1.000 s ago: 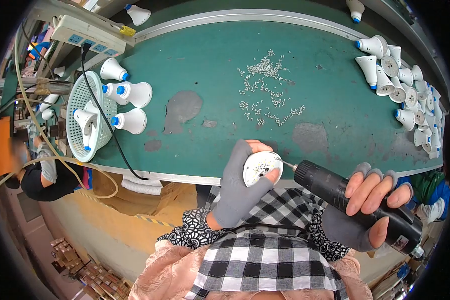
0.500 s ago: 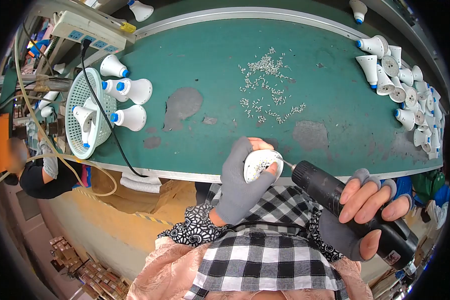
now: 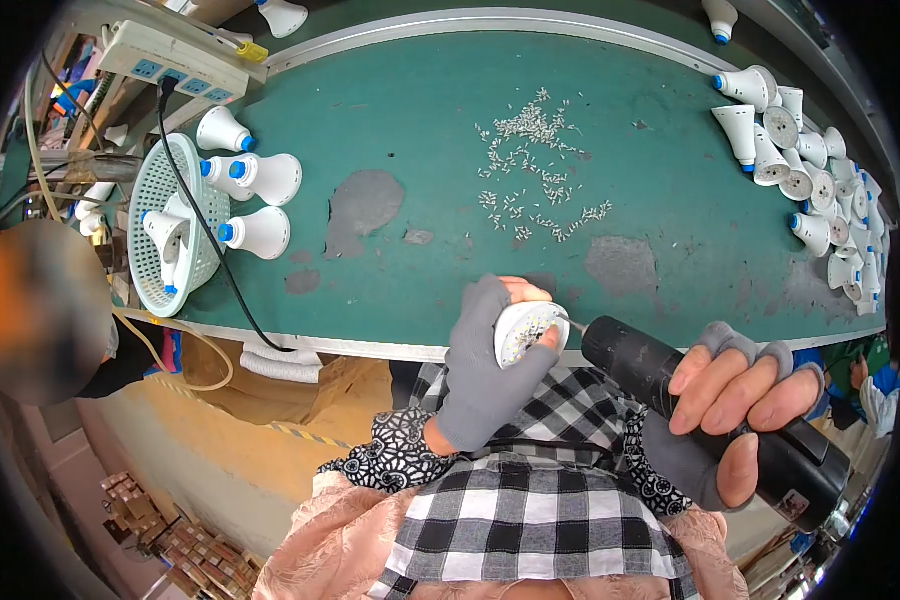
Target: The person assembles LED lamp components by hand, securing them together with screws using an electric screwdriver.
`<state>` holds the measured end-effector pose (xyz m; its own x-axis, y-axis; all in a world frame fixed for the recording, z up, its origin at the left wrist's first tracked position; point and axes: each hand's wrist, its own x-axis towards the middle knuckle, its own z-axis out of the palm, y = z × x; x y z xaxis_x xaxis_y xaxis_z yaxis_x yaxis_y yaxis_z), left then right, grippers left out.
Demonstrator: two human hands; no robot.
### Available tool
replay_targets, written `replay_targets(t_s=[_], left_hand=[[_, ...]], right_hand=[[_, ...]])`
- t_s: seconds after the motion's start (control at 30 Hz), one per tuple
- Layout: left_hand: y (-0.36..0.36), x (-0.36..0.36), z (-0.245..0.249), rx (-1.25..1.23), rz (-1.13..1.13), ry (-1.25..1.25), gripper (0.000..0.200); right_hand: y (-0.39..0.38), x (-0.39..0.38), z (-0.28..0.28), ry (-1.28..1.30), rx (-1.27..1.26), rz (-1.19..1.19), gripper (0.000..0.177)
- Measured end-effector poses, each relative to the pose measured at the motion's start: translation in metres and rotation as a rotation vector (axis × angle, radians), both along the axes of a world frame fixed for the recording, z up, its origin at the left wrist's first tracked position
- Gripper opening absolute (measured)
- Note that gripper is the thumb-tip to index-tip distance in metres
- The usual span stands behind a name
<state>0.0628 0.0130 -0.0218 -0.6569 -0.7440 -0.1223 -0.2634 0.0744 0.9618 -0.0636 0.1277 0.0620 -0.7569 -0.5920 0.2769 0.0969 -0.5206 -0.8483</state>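
My left hand (image 3: 487,365), in a grey fingerless glove, is closed around a white bulb housing (image 3: 515,345). Its round open face, with a dotted circuit board, points up toward me. My right hand (image 3: 730,410), gloved the same way, wraps round a black electric screwdriver (image 3: 635,358). The tool's thin bit points left and its tip meets the rim of the housing, near my left thumb. Whether a screw sits at the tip is too small to tell. Many small silvery screws (image 3: 535,128) lie scattered on the green table (image 3: 440,90) beyond my hands.
A pale green basket (image 3: 140,230) holding bulb housings stands at the left, with several more housings (image 3: 260,233) beside it. A black cable (image 3: 203,205) hangs from the power strip (image 3: 170,65) across the basket. More housings (image 3: 770,160) are piled at the right. Another person's blurred head (image 3: 45,310) is at the left.
The screwdriver's body and my right hand have shifted slightly, and the housing in my left hand sits a little further right. The other person's head has come closer at the left.
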Motion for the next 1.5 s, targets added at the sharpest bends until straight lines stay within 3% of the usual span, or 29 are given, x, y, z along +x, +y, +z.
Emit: replay_targets(t_s=[0.13, 0.2, 0.23, 0.37, 0.47, 0.53, 0.63, 0.67, 0.73, 0.8, 0.87, 0.9, 0.93, 1.0, 1.03, 1.1, 1.27, 1.4, 1.5], left_hand=[[-0.003, -0.004, 0.003, 0.247, 0.003, 0.035, 0.027], [-0.009, -0.007, 0.010, 0.480, 0.027, 0.083, 0.029], [-0.013, -0.008, 0.014, 0.593, 0.038, 0.109, 0.031], [-0.041, -0.028, 0.016, 0.865, 0.105, 0.311, 0.039], [-0.096, -0.086, 0.025, 0.944, -0.027, 0.534, 0.040], [-0.126, -0.142, 0.025, 0.841, 0.059, 0.479, 0.044], [-0.169, -0.234, 0.007, 0.861, -0.013, 0.465, 0.046], [-0.185, -0.267, -0.023, 0.687, -0.153, 0.468, 0.051], [-0.203, -0.315, -0.062, -0.749, -0.260, 0.152, 0.057], [-0.182, -0.311, 0.016, 0.776, -0.037, 0.332, 0.068], [-0.213, -0.303, 0.012, 0.258, -0.196, 0.200, 0.067], [-0.243, -0.294, 0.000, -0.201, -0.205, 0.035, 0.067], [-0.273, -0.275, -0.001, -0.736, -0.156, -0.185, 0.064], [-0.302, -0.222, 0.051, -1.046, -0.250, -0.894, 0.053], [-0.330, -0.209, 0.051, -0.992, -0.318, -1.094, 0.036], [-0.380, -0.184, 0.041, -1.018, -0.349, -1.226, 0.037], [-0.481, -0.149, -0.018, -1.157, -0.300, -1.590, 0.041], [-0.520, -0.128, -0.043, -1.275, -0.316, -1.869, 0.044], [-0.513, -0.104, -0.033, -1.332, -0.326, -1.909, 0.047]], right_hand=[[-0.007, -0.003, 0.000, -0.005, -0.086, -0.073, 0.036], [-0.012, -0.023, -0.010, 0.031, -0.291, -0.043, 0.035], [-0.007, -0.030, -0.008, 0.012, -0.267, -0.148, 0.031], [-0.004, -0.055, -0.017, -0.227, -0.327, -0.229, 0.017], [-0.010, -0.059, -0.034, -0.354, -0.197, -0.318, 0.014], [-0.013, -0.054, -0.045, -0.465, -0.170, -0.310, 0.016], [-0.010, -0.050, -0.055, -0.522, -0.145, -0.288, 0.016], [-0.011, -0.049, -0.057, -0.515, -0.129, -0.283, 0.017], [-0.009, -0.050, -0.056, -0.531, -0.137, -0.298, 0.016], [-0.002, -0.056, -0.063, -0.513, -0.149, -0.313, 0.014], [0.008, -0.062, -0.066, -0.508, -0.145, -0.341, 0.014], [0.010, -0.064, -0.066, -0.506, -0.148, -0.366, 0.013], [0.009, -0.066, -0.067, -0.504, -0.138, -0.377, 0.013], [0.012, -0.067, -0.069, -0.494, -0.119, -0.447, 0.013], [0.013, -0.068, -0.069, -0.494, -0.111, -0.412, 0.012], [0.005, -0.063, -0.070, -0.388, 0.045, -0.449, 0.013], [0.006, -0.062, -0.074, -0.648, -0.097, -0.335, 0.011], [0.008, -0.069, -0.082, -0.658, -0.072, -0.303, 0.016], [0.005, -0.062, -0.079, -0.663, -0.060, -0.263, 0.015]])
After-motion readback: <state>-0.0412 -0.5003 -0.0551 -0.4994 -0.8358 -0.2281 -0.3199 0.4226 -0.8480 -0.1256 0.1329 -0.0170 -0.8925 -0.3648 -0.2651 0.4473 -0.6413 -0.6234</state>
